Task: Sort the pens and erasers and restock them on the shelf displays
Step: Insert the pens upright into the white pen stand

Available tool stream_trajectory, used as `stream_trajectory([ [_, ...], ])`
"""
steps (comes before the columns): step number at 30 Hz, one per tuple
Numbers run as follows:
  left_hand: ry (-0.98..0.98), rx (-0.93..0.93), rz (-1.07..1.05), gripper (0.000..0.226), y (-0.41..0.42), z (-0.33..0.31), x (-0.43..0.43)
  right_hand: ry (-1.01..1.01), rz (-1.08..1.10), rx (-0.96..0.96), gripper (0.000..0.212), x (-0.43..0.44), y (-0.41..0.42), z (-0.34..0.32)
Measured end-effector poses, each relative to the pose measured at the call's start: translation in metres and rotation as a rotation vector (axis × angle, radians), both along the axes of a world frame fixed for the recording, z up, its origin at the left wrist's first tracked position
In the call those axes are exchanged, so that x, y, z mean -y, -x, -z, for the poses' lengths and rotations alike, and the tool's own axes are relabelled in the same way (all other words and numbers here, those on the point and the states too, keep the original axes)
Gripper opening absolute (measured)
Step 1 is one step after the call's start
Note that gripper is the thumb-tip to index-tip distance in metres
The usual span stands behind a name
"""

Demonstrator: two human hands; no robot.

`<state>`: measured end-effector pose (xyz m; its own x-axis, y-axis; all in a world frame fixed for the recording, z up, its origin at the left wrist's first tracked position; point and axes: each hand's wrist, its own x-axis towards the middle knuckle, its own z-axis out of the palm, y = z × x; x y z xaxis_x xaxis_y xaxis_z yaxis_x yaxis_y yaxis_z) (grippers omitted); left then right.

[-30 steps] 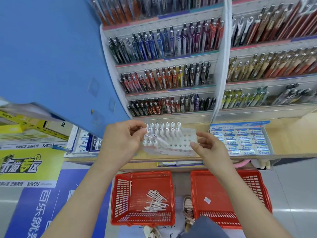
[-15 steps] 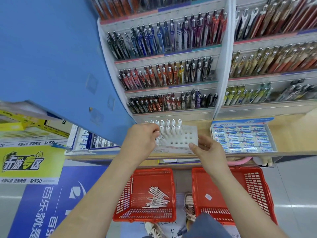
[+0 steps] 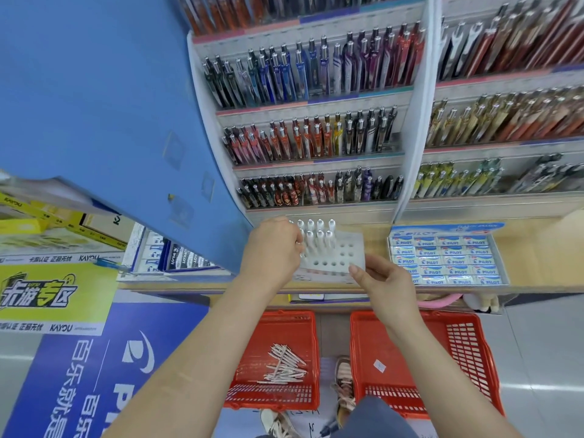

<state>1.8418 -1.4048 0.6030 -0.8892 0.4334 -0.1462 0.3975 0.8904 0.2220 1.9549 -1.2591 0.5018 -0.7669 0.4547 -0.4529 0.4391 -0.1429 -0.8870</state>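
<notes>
Seating white pens in the holed rack on the shelf ledge: pens lying across it 1 s ago are now under left hand, fingers curled on one. Fingers of right hand pinch rack's front corner. Holes by those fingers empty, so restock's approx half done.
</notes>
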Motion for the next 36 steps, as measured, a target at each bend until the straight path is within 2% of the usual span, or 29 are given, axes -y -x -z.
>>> stream_trajectory([
  [3, -0.010, 0.004, -0.011, 0.015, -0.001, 0.000, 0.003, -0.039, 0.003, 0.001, 0.037, 0.002, 0.001, -0.010],
  [6, -0.074, 0.017, -0.033, 0.014, -0.006, -0.004, 0.010, -0.239, 0.000, 0.010, 0.039, 0.002, 0.000, -0.026],
  [8, -0.160, 0.005, -0.051, 0.016, -0.013, -0.008, 0.018, -0.364, -0.016, -0.053, 0.031, 0.001, -0.001, -0.041],
  [11, -0.311, -0.080, -0.074, 0.015, -0.028, -0.016, 0.038, -0.402, -0.062, -0.160, 0.016, 0.005, 0.000, -0.070],
  [16, -0.490, -0.072, -0.226, 0.016, -0.058, -0.023, 0.094, -0.336, -0.420, -0.228, 0.022, 0.036, 0.008, -0.107],
  [21, -0.590, -0.056, -0.420, 0.019, -0.088, -0.010, 0.176, -0.376, -0.755, -0.192, 0.023, 0.102, 0.012, -0.104],
  [25, -0.624, -0.024, -0.620, 0.022, -0.113, 0.021, 0.251, -0.475, -0.949, -0.118, 0.015, 0.165, 0.013, -0.072],
  [29, -0.642, 0.052, -0.854, 0.025, -0.138, 0.073, 0.320, -0.539, -1.082, -0.008, 0.014, 0.225, 0.013, -0.013],
  [32, -0.596, 0.138, -0.992, 0.023, -0.158, 0.141, 0.364, -0.548, -1.106, 0.094, 0.016, 0.260, 0.009, 0.061],
  [36, -0.450, 0.280, -1.003, 0.021, -0.177, 0.271, 0.395, -0.536, -1.076, 0.233, 0.022, 0.289, 0.003, 0.198],
])
